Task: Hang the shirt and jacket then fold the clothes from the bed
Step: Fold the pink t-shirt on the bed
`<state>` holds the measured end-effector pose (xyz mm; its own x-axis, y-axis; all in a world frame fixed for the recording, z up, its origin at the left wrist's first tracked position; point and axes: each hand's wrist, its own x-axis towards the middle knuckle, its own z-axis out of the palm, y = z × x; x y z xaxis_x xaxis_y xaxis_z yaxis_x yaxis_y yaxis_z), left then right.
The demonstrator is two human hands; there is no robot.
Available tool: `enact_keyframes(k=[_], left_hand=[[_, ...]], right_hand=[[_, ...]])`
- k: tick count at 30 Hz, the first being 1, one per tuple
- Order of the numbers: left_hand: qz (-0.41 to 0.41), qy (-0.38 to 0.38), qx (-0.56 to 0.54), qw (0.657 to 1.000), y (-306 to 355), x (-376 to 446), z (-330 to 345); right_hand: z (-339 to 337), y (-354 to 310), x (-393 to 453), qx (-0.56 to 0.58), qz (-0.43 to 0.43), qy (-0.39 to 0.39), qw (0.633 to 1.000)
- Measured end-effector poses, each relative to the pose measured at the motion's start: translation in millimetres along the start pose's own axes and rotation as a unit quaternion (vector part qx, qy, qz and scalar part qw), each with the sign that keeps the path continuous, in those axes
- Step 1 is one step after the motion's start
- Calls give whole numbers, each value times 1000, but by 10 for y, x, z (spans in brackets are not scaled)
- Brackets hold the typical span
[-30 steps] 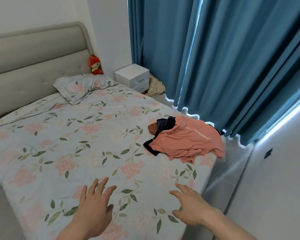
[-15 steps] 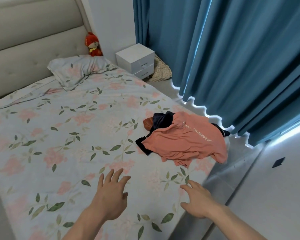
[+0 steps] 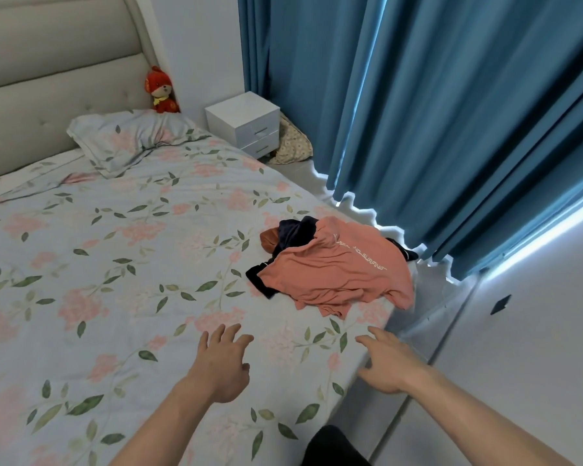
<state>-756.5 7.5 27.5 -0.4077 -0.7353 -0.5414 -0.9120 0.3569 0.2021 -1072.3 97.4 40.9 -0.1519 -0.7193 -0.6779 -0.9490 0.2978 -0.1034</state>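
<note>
Reaching forward, the left hand [image 3: 224,363] and right hand [image 3: 389,364], both spread wide and empty, have closed on the coral shirt [image 3: 337,274] (folding not begun).

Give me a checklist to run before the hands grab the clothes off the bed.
1. Left hand empty, fingers spread: ok.
2. Right hand empty, open: ok.
3. Salmon t-shirt on top of the pile, uncovered: ok.
4. Dark garment tangled under the t-shirt; whether it lifts separately: cannot tell.
5. Floral bedsheet between hands and pile has nothing lying on it: ok.
6. Pile at the bed's edge beside the blue curtain, t-shirt hem overhanging: not ok, may slip off.
</note>
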Motion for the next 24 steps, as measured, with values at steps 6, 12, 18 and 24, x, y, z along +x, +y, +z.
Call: enact_keyframes(k=[6,12,18,24], left_hand=[[4,-13,2,1000,302,455,-35],[-35,-53,-19,998,892,1465,-45],[-99,-144,-37,984,1648,2613,-49],[-139,-169,-69,973,2155,3436,-129]], right_hand=[[-148,503,413,12,13,-10,1000],[-550,1167,1381,24,-17,-28,999],[-1063,1989,2285,45,-50,-50,996],[-1346,2689,2948,29,-47,-77,995]])
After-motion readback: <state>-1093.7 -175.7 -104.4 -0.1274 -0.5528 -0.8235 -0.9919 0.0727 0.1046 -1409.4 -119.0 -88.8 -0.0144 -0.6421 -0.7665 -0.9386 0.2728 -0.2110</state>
